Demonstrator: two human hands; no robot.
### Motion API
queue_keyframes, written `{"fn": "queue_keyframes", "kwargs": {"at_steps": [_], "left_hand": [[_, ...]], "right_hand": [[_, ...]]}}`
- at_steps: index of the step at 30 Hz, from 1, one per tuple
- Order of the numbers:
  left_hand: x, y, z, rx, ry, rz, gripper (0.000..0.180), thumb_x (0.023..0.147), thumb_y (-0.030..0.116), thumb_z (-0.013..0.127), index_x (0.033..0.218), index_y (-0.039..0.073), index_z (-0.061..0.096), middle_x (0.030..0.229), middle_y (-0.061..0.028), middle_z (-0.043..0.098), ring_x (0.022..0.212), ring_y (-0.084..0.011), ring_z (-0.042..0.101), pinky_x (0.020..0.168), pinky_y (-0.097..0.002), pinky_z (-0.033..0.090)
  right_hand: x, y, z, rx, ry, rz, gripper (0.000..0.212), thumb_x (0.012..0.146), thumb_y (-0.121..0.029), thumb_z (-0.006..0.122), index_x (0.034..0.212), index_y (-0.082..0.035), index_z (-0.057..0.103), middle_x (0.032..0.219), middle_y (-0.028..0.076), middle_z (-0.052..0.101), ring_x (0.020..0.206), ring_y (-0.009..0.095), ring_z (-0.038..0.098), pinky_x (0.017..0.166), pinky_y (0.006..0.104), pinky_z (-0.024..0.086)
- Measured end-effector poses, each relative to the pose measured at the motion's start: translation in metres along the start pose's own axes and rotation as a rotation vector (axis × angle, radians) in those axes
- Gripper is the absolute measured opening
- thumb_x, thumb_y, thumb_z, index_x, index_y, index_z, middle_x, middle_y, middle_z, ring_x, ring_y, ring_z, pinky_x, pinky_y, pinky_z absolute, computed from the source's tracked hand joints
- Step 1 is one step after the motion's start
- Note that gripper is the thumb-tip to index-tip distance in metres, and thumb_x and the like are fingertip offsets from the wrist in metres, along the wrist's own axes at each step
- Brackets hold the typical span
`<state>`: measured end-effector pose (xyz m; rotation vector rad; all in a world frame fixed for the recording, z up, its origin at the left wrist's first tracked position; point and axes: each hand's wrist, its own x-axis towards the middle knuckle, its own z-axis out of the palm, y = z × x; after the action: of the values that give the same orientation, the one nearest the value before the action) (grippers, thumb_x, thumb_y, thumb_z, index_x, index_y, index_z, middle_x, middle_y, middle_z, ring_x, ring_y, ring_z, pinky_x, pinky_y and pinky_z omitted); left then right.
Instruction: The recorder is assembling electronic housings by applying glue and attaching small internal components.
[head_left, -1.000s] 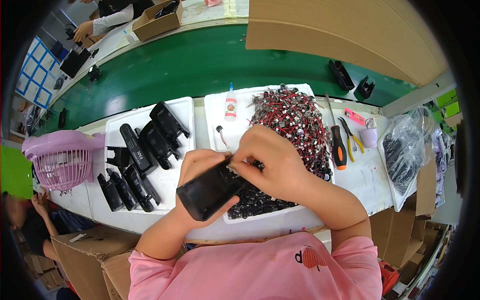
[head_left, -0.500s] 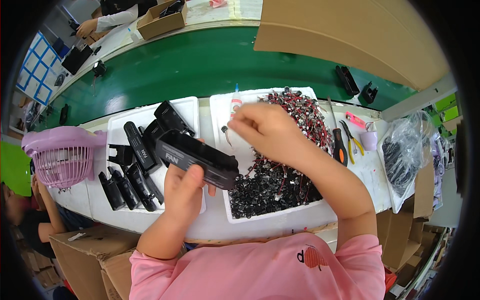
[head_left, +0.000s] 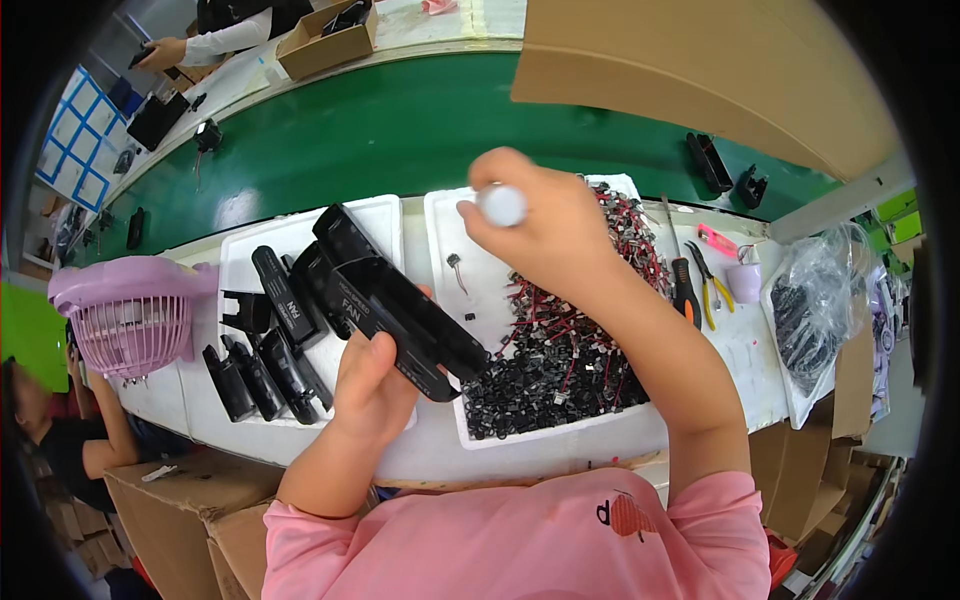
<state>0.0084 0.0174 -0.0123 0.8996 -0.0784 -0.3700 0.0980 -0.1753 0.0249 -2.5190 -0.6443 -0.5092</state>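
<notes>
My left hand [head_left: 372,385] is closed around a long black plastic fan housing [head_left: 410,330], its hollow side turned up to the right. My right hand [head_left: 540,215] grips a small white bottle [head_left: 501,205], its round bottom facing me and its tip hidden. Below that hand a white foam tray [head_left: 440,235] holds a heap of small parts with red and black wires [head_left: 640,245] and a pile of small black plastic pieces [head_left: 550,395]. One wired part [head_left: 456,262] lies apart in the tray. Several more black housings [head_left: 285,300] rest in the left foam tray [head_left: 380,215].
A purple fan [head_left: 130,310] stands at the left. Right of the parts tray lie a screwdriver [head_left: 685,290], pliers [head_left: 710,275] and a pink cutter [head_left: 716,240]. Beyond the trays runs a green belt [head_left: 400,130], under a large cardboard sheet [head_left: 700,80]. Another person works at the far left.
My right hand has taken hold of the bottle that stood in the tray and lifted it, moving slightly farther away. The housing in my left hand has tilted, its right end lower.
</notes>
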Motion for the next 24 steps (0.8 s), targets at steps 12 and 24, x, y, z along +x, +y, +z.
{"fn": "queue_keyframes", "kwargs": {"at_steps": [12,24], "left_hand": [[0.002,-0.004,0.006,0.091,0.023,0.027,0.065,0.083,0.049,0.054,0.126,0.002,0.038,0.080,-0.0029,0.055,0.061,-0.0098,0.049,0.052,-0.0230,0.037],[0.002,-0.003,0.008,0.106,0.012,0.041,0.070,0.080,0.052,0.056,0.124,0.001,0.039,0.084,-0.0054,0.057,0.061,-0.0108,0.052,0.049,-0.0230,0.038]], "right_hand": [[-0.042,-0.046,-0.044,1.099,-0.071,0.200,0.007,0.077,-0.007,0.067,0.078,-0.002,0.061,0.067,0.002,0.059,0.056,0.006,0.053,0.048,0.0210,0.039],[-0.041,-0.043,-0.039,0.970,-0.059,0.084,0.011,0.080,-0.011,0.066,0.077,-0.004,0.057,0.059,0.005,0.064,0.054,0.011,0.064,0.048,0.0235,0.049]]}}
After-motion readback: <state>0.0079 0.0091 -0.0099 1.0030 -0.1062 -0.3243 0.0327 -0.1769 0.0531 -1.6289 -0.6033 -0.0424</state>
